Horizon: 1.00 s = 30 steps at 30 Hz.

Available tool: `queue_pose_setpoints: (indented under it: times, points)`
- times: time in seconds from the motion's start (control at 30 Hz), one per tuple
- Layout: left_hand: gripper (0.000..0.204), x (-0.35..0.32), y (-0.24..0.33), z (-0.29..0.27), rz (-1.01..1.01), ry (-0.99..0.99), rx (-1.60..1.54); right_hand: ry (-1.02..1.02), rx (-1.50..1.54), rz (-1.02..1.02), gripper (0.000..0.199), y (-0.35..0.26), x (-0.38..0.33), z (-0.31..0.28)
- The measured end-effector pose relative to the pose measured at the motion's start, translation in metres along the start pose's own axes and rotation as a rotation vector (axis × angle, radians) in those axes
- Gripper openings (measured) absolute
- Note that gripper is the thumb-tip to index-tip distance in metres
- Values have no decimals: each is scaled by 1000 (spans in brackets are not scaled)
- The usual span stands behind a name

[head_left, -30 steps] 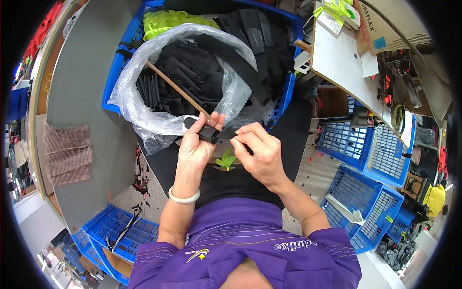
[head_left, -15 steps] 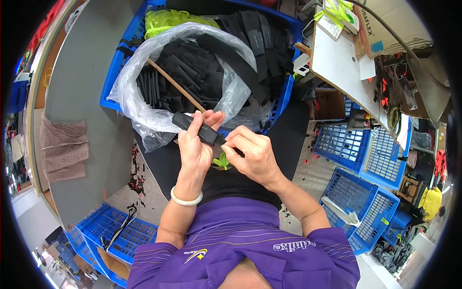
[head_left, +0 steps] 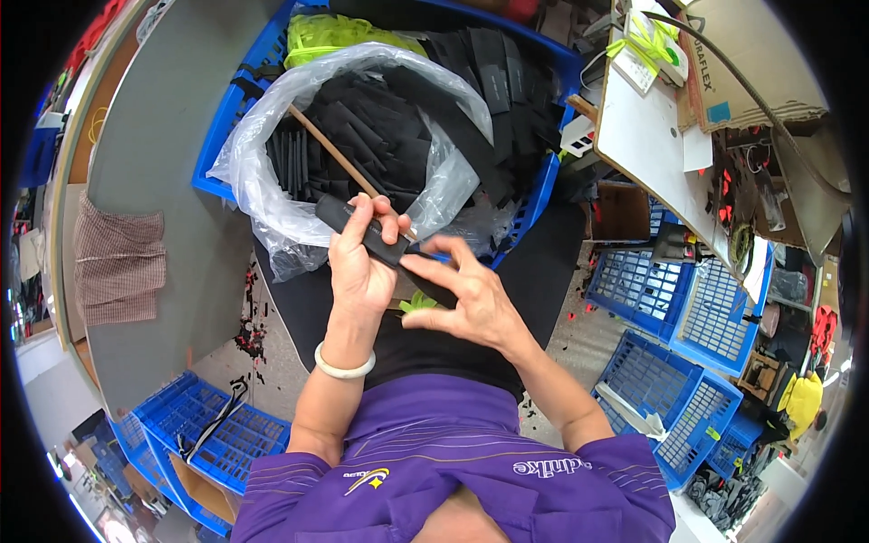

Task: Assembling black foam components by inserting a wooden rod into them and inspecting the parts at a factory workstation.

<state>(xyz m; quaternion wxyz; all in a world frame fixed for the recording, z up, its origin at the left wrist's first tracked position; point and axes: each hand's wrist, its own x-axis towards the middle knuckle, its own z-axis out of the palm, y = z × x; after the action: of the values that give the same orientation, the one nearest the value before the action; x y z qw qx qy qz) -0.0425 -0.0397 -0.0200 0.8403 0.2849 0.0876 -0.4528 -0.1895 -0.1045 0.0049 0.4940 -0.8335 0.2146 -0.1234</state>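
Black fabric piece: in the left hand, at the near rim of the clear plastic bag. Its long axis slants, one end pointing far left, the other near right. Half a second ago the right hand pinched at that near-right end; now it is open, blurred, thumb spread from fingers. Left palm upturned, thumb and fingers gripping the piece. Beyond, a wooden stick crosses the bag inside the blue crate
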Motion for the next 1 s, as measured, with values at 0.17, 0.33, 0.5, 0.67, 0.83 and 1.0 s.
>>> queue_pose_setpoints:
  times: [0.17,0.33,0.5,0.67,0.83,1.0]
  points:
    - [8,-8,-22,13,-258,-135,-118,-51,-3,51,44,20,12,19]
    - [8,18,1,3,-266,-124,-248,-154,41,72,52,-2,20,4]
    - [8,15,-6,19,-334,-181,-16,-108,-60,54,47,11,15,0]
    - [6,9,-9,27,-224,-176,-131,-34,-239,-135,28,9,38,3]
    - [13,-2,7,37,-74,-192,163,-19,-242,-118,55,-6,9,2]
    - [12,-30,2,50,-53,-380,197,128,-223,-97,41,5,15,17]
